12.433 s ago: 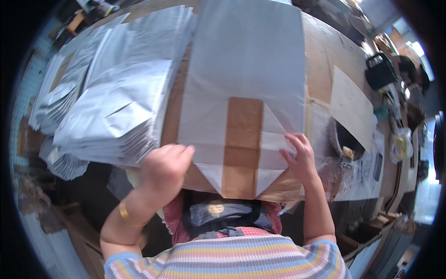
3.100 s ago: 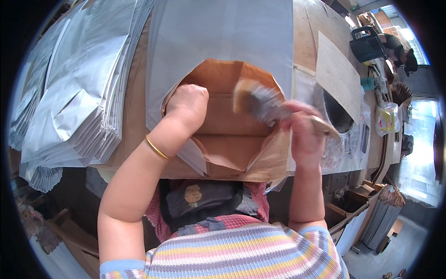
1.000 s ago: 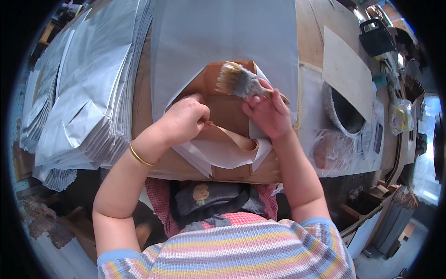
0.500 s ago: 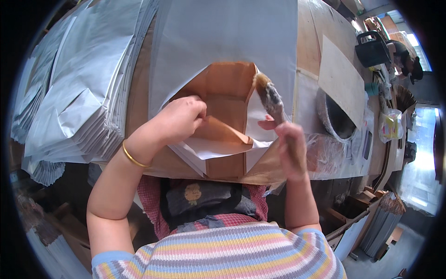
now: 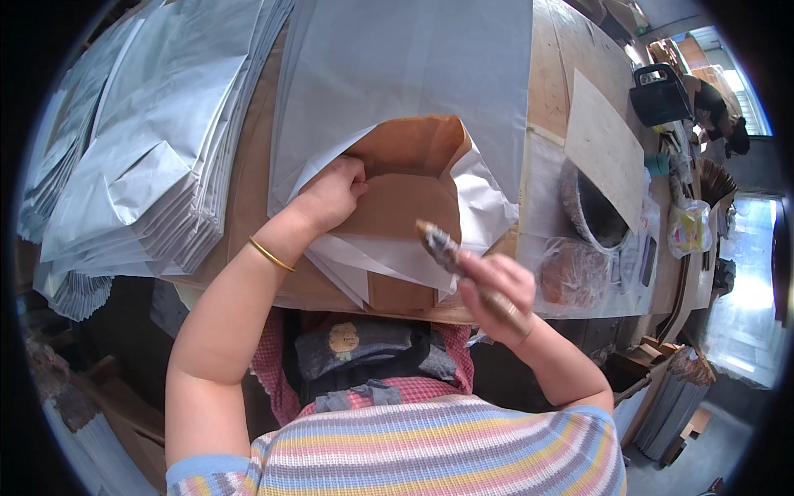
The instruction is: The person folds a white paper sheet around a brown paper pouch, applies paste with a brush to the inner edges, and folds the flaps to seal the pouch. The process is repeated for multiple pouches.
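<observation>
I see the large grey paper bag [image 5: 413, 74] flat on the table [image 5: 571, 99], brown bottom flap [image 5: 405, 178] open. My left hand [image 5: 331, 194] is curled, pinning the white fold [image 5: 389, 260]; if it slips, the flap could spring shut. My right hand [image 5: 496, 293], closed around the brush [image 5: 438, 244], might smear paste off the fold.

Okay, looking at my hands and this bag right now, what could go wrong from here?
1. The brush in your right hand hangs over the white flap; it may smear paste where none belongs.
2. Only your left hand pins the opened bag bottom; if it slips, the folds could spring shut.
3. The bowl sits close by your right elbow's path and might get knocked.
</observation>
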Tool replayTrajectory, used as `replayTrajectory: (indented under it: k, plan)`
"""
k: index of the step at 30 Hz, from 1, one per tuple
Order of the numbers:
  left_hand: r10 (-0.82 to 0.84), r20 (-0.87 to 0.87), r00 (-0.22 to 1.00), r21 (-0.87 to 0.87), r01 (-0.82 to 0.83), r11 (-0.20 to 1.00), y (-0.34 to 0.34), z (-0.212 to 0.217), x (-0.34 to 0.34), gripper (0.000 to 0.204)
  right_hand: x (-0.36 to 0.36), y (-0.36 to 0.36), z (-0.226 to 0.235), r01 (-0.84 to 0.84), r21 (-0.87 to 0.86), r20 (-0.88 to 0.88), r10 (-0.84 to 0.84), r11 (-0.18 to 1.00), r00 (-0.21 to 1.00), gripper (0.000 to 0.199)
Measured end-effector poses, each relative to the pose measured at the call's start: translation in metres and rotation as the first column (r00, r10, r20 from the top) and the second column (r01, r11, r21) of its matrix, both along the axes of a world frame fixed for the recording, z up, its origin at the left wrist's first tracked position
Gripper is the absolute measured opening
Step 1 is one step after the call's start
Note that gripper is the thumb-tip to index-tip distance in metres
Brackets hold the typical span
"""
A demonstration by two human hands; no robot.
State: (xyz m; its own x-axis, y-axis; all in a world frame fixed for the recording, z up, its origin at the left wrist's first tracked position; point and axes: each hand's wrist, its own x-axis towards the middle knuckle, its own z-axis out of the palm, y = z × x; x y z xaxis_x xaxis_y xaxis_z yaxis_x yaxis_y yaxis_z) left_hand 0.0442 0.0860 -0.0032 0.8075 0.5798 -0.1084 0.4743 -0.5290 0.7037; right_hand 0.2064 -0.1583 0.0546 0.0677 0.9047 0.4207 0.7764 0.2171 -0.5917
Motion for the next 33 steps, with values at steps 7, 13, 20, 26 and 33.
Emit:
replayTrajectory:
  k: [7, 13, 20, 26, 33]
  plan:
    - [-0.001, -0.439, 0.898, 0.279, 0.138, 0.95, 0.002, 0.026, 0.026, 0.016, -0.01, 0.076, -0.011, 0.355, -0.294, -0.21, -0.422, 0.888, 0.882, 0.008]
    - [0.085, -0.551, 0.83, 0.251, 0.068, 0.965, 0.019, 0.053, 0.045, 0.017, -0.049, 0.116, -0.028, 0.218, -0.284, -0.663, -0.355, 0.934, 0.66, 0.011]
    - [0.063, -0.59, 0.805, 0.259, 0.115, 0.959, 0.014, 0.048, 0.045, 0.016, -0.015, 0.075, -0.004, 0.515, -0.149, 0.045, -0.514, 0.844, 0.857, 0.009]
    - [0.065, -0.603, 0.795, 0.322, 0.168, 0.932, 0.001, 0.045, 0.047, 0.013, -0.004, 0.077, 0.007, 0.332, -0.206, -0.154, -0.365, 0.921, 0.918, 0.014]
    - [-0.034, -0.641, 0.767, 0.383, 0.358, 0.852, -0.015, 0.051, 0.054, 0.014, 0.024, 0.098, -0.088, 0.346, 0.119, -0.946, 0.212, 0.931, -0.244, 0.037]
